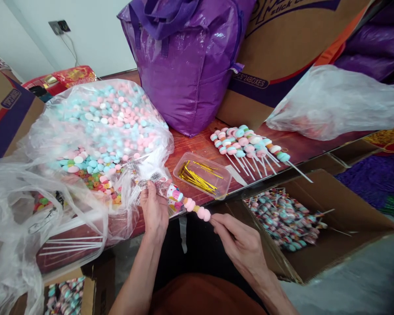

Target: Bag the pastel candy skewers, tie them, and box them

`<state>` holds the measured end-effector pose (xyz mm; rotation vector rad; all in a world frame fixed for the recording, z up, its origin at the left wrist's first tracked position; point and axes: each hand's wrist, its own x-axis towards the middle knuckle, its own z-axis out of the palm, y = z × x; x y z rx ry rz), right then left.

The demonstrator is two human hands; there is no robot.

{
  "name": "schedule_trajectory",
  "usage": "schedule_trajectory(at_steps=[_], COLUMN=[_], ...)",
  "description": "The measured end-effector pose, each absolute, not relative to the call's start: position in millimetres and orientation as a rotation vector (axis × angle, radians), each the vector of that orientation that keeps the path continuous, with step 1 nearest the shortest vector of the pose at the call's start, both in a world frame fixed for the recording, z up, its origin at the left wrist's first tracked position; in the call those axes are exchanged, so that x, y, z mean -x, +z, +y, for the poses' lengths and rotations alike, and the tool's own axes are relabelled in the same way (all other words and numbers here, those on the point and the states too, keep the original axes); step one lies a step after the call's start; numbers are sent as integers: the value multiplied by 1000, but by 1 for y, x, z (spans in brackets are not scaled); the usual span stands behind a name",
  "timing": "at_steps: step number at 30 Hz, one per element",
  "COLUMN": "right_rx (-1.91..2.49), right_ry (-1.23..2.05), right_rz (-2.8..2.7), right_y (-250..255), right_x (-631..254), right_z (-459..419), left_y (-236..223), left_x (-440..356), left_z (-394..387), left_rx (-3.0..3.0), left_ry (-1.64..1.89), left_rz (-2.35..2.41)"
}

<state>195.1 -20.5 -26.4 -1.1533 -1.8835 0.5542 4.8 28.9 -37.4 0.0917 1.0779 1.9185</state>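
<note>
Between my hands a candy skewer [202, 213] of pink, blue and amber pieces slants down to the right. Its far end is inside the mouth of a printed clear wrapper [174, 194]. My left hand [155, 211] pinches that wrapper at its left, thumb on top. At the near end, my right hand [238, 243] has its fingers closed at the skewer's stick, which is mostly hidden by them. Just beyond, a clear plastic tray [225, 188] holds gold twist ties [197, 177]. Several finished-looking candy skewers [246, 142] lie in a pile to the right on the table.
A large clear bag of candies [101, 118] covers the table's left side, with white sticks [74, 245] before it. A purple bag [190, 65] stands behind. Below the table edge, an open cardboard box [351, 210] holds wrapped skewers [285, 218]; another box [88, 293] sits lower left.
</note>
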Motion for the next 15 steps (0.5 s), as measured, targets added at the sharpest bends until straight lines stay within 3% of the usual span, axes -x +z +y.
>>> schedule_trajectory(at_steps=[8,15], right_rx=[1160,1115], right_ry=[595,408], right_rz=[-1817,-1952], right_y=[-34,-32], right_x=[-193,-190], right_z=[-25,-22], left_y=[-45,-44], left_x=[-4,-9], left_z=[27,26], left_rx=[-111,-205], left_ry=[1930,1936], left_rz=[1076,1100])
